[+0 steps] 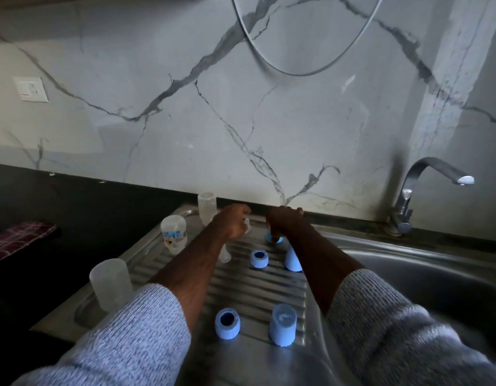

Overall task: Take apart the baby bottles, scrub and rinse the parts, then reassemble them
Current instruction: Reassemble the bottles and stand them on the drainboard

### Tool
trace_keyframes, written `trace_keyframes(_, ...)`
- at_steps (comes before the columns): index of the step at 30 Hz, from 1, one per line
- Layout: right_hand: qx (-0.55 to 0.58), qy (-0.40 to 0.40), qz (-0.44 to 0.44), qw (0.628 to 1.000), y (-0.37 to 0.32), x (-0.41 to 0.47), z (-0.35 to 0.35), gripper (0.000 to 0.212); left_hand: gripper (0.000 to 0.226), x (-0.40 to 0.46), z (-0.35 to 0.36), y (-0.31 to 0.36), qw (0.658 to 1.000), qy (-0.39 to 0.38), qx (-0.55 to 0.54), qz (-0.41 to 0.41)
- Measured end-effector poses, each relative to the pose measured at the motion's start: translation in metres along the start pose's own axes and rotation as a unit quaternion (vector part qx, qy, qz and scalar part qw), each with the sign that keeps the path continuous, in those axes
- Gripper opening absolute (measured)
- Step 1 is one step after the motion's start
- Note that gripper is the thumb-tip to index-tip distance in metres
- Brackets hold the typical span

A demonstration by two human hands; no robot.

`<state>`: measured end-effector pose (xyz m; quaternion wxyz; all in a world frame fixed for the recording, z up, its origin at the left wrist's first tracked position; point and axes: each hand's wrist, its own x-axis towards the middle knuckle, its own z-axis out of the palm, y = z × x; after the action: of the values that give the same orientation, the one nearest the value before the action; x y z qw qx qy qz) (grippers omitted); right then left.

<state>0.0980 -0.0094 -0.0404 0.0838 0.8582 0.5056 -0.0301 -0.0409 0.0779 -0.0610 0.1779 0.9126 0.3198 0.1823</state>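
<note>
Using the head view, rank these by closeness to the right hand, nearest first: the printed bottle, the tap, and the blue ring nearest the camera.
Measured from the right hand at the back of the drainboard:
1. Printed bottle, to its left on the drainboard.
2. Blue ring, near the camera between the forearms.
3. Tap, far right, behind the basin.

Dim, bluish, blurred toward edges

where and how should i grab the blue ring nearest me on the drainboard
Take the blue ring by its outer side wall, thumb and fingers on opposite sides, coming straight down from above. It sits flat on the ribbed drainboard with its open hole facing up, so the wall stands upright and is free all round. The blue cap beside it stands apart, probably leaving finger room.
</note>
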Motion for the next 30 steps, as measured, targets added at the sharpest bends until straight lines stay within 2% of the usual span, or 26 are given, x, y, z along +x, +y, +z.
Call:
trace_keyframes(5, 0.042, 0.011, -0.047, 0.998, 0.007, 0.001, 0.005, 0.045, 0.059, 0.016, 0.013, 0.003, 0.998, -0.036, 0.044, -0.011)
trace_keyframes(9, 0.106, 0.095, -0.048, 0.989, 0.019, -0.016, -0.003, 0.049, 0.061, 0.030, 0.025, 0.004, 0.995, -0.040, 0.083, -0.033)
trace_keyframes(13, 0.170, 0.180, -0.061, 0.967, 0.043, -0.044, -0.016, 0.042, 0.046, 0.038, 0.033, 0.004, 0.993, -0.026, 0.111, -0.036)
trace_keyframes(16, 0.230, 0.227, -0.052, 0.945, 0.059, -0.068, -0.012, 0.039, 0.029, 0.041, 0.037, 0.004, 0.995, 0.005, 0.087, -0.047)
trace_keyframes(18, 0.276, 0.270, -0.047, 0.921, 0.070, -0.087, -0.001, 0.041, 0.018, 0.041, 0.036, 0.014, 0.997, 0.050, 0.037, -0.054)
trace_keyframes(20, 0.317, 0.321, -0.046, 0.891, 0.083, -0.106, 0.013, 0.040, 0.007, 0.037, 0.032, 0.032, 0.993, 0.111, -0.051, -0.009)
trace_keyframes(22, 0.355, 0.353, -0.040, 0.865, 0.098, -0.124, 0.029, 0.039, 0.011, 0.025, 0.025, 0.061, 0.977, 0.151, -0.149, 0.036)
trace_keyframes(26, 0.426, 0.374, -0.021, 0.824, 0.128, -0.152, 0.059, 0.040, 0.014, -0.008, 0.009, 0.127, 0.928, 0.088, -0.360, 0.020)
trace_keyframes(30, 0.493, 0.398, 0.013, 0.773, 0.157, -0.187, 0.075, 0.036, 0.008, -0.033, 0.015, 0.185, 0.878, 0.072, -0.473, 0.031)
